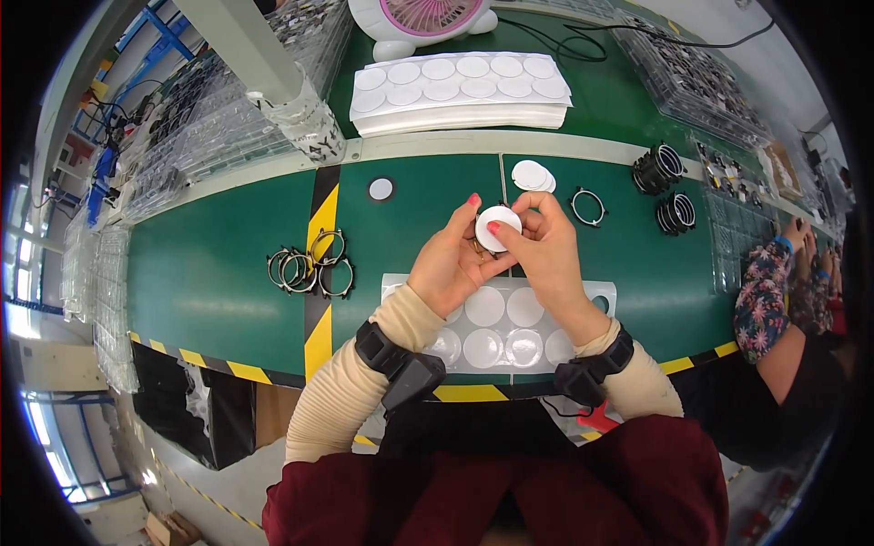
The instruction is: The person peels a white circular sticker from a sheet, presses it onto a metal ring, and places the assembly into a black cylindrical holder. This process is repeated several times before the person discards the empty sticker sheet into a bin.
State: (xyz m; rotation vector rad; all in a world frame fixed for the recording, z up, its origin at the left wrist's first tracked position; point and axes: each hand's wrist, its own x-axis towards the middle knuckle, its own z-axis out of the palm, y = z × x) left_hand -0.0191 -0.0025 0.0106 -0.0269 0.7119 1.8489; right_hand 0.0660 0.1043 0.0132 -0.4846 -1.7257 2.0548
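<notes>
Over the middle of the green bench, my left hand [443, 269] is closed around the edge of a round piece topped by a white disc [502, 217]. Small dark tabs show at its rim; the underside is hidden. My right hand [552, 259] grips the same piece from the other side, its thumb pressed flat on the white face. Just below both hands lies a clear-backed sheet of round white stickers [484, 308], partly covered by my wrists. A few loose white discs [533, 176] overlap beyond my right hand, beside a single metal ring [602, 216].
Several metal rings [296, 284] lie at left, near a small dark-rimmed disc [381, 189]. Two ring stacks [657, 173] stand at right. Beyond the ledge are a pile of sticker sheets [460, 116], a fan [396, 20] and clear trays [701, 100]. A co-worker's sleeve [763, 291] appears at right.
</notes>
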